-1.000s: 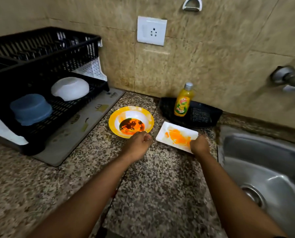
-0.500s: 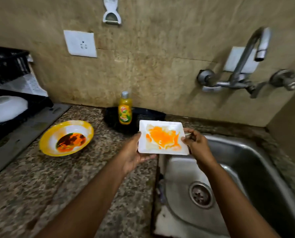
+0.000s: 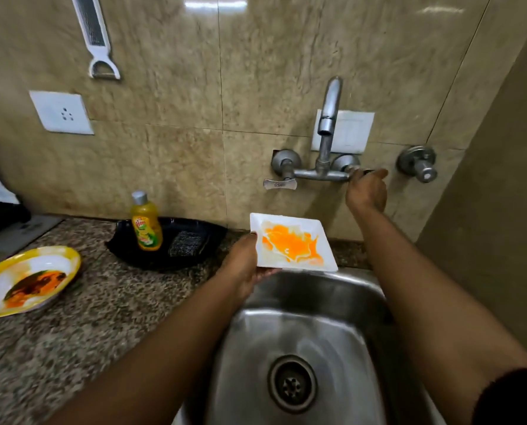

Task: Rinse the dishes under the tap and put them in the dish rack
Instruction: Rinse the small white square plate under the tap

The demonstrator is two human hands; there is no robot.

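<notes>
L hand: grips left edge of white square plate, thumb over rim, fingers under; held alone, tilted, above back of sink.
R hand: up on right tap handle, fingers curled round it; no water from spout yet.
Plate handling: prob. stiff, light, breakable; orange smear = greasy, will get slippery wet. Best held by clean rim, both edges if poss.
Vs 0.5 s ago: then both hands on plate; now R hand off, gone to tap handle. Plate further over sink.
Left of L hand: yellow plate on counter, dirty, waiting; soap bottle beyond.
</notes>
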